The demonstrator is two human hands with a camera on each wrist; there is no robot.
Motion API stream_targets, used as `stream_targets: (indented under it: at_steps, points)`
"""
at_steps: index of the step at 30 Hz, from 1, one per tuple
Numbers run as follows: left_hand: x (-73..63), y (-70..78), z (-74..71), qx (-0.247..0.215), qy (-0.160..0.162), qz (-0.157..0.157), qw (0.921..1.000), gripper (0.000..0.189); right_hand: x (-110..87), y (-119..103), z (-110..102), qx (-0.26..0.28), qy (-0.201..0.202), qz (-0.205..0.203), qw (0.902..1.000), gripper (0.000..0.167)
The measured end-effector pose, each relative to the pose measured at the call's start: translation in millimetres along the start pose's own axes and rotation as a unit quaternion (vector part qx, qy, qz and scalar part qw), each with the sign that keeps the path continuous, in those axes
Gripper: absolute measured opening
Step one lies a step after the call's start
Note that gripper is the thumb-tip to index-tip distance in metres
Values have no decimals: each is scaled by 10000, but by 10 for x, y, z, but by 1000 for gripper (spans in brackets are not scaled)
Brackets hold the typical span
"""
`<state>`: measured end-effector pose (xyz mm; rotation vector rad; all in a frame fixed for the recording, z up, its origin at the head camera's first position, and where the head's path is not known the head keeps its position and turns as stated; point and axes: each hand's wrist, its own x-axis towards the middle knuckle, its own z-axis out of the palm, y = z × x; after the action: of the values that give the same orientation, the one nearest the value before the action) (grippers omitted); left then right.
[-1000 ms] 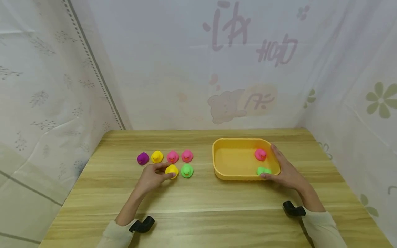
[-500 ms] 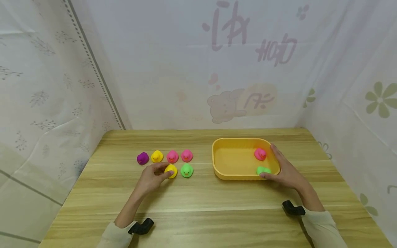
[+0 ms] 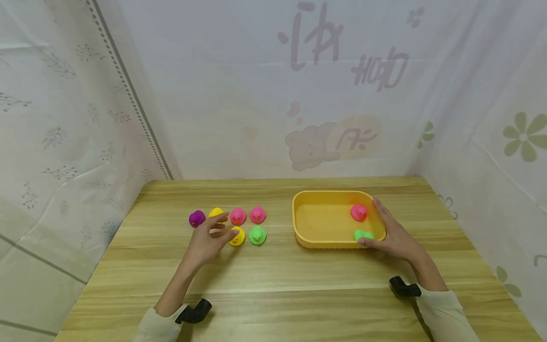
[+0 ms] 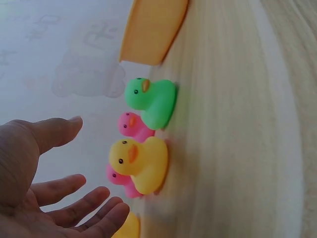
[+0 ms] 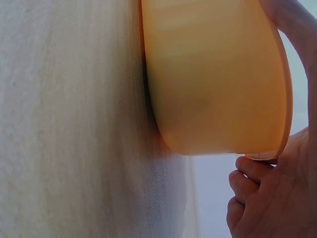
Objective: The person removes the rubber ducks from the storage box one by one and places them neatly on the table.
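In the head view my left hand hovers at the left of a yellow rubber duck, fingers spread and holding nothing. The left wrist view shows that yellow duck standing on the table, apart from the thumb and fingers. A green duck sits to its right. Behind them is a row of a purple duck, a second yellow duck partly covered by my fingers, and two pink ducks. My right hand grips the right end of a yellow plastic basin, its thumb over the near rim.
Inside the basin, towards its right end, lie a pink duck and a green duck. The wooden table meets a printed cloth along its back edge, and more cloth hangs at both sides.
My left hand has let go of the front yellow duck, lifting and spreading its fingers. The duck stays nearly where it was. The right hand and the basin have not visibly moved.
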<state>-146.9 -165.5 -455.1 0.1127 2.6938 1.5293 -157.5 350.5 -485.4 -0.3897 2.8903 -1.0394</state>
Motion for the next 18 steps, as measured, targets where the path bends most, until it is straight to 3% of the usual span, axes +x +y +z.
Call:
stream_targets:
  at_steps: [10, 18]
  points:
    - [45, 221, 41, -101, 99, 134, 9998, 68, 3, 13, 9, -1, 7, -25, 10000, 125]
    - [137, 473, 210, -442, 138, 678, 9966, 65, 10, 19, 13, 48, -15, -25, 10000, 125]
